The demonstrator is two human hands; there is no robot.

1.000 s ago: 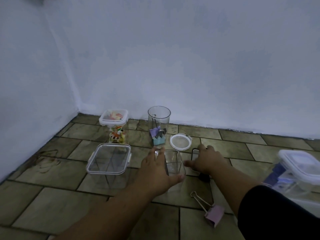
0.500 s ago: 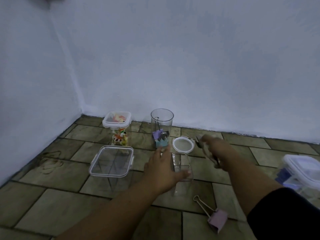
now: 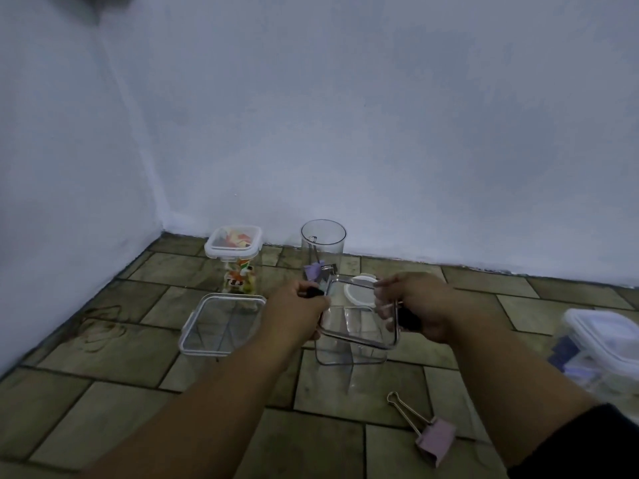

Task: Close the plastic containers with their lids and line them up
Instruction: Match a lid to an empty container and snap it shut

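While the clear square plastic lid with black side clips (image 3: 359, 314) is pinched at both edges by the fingers (image 3: 382, 311), it sits tilted above the clear square plastic container (image 3: 349, 350) beneath them; a skewed seat could be caused, jamming a corner.

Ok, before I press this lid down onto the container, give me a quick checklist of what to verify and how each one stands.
1. Both hands on the clear lid: left hand and right hand grip opposite ends. Ok.
2. Lid level over the square container: tilted, not seated. Not ok.
3. Container upright on the floor: ok.
4. Container interior clear: looks empty. Ok.
5. Black latches swung open: cannot tell.
6. Round jar closed: open, its white round lid lies on the floor. Not ok.
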